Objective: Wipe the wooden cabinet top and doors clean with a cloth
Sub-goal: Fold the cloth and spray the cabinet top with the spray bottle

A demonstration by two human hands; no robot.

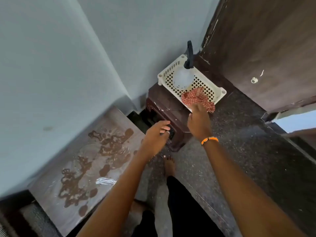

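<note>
Right hand [198, 120] pinching the red checked cloth [199, 99] at the white basket's [220, 93] near corner, left hand [156, 135] hovering loosely curled, gripping nothing.

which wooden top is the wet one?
The lower cabinet top at left, covered in dark puddles and streaks. The small brown stool only carries the white basket.

A home corner: speckled floor [239, 151], wooden cabinet [89, 161] (wet-stained).
</note>
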